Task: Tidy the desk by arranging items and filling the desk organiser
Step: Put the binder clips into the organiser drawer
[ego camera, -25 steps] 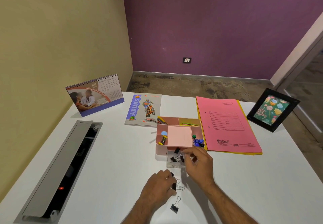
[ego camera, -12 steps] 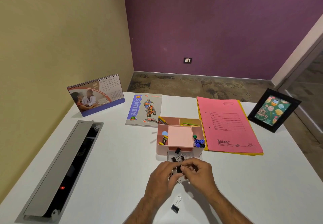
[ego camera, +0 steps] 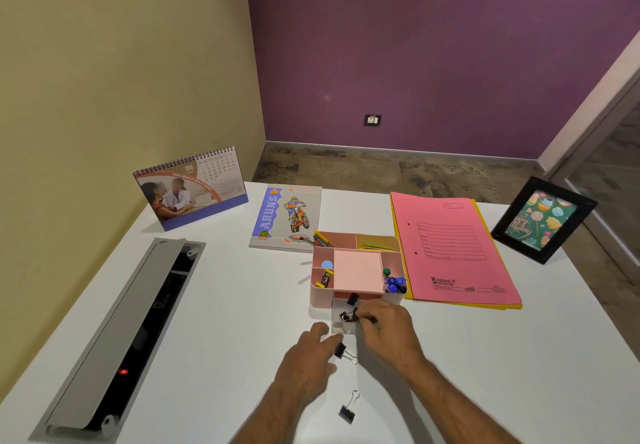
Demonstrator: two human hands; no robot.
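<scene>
The pink desk organiser [ego camera: 320,296] stands mid-desk with its clear drawer [ego camera: 337,327] pulled out toward me. Several black binder clips [ego camera: 344,315] lie inside the drawer. My right hand [ego camera: 389,332] reaches over the drawer, and its curled fingertips pinch a black binder clip [ego camera: 356,314] just above it. My left hand [ego camera: 308,362] is low on the desk just in front of the drawer, thumb and fingers closing on another binder clip [ego camera: 343,352] lying there. A third loose binder clip [ego camera: 348,410] lies nearer to me, untouched.
Pink and yellow files [ego camera: 450,249] lie right of the organiser, with a black photo frame [ego camera: 543,218] beyond them. A notebook [ego camera: 285,216] and a desk calendar [ego camera: 192,187] sit at the back left. An open cable tray [ego camera: 117,332] runs along the left side.
The hands, together half a second ago, have parted. My right hand moved forward over the drawer with a clip. My left hand dropped back to the desk onto another clip.
</scene>
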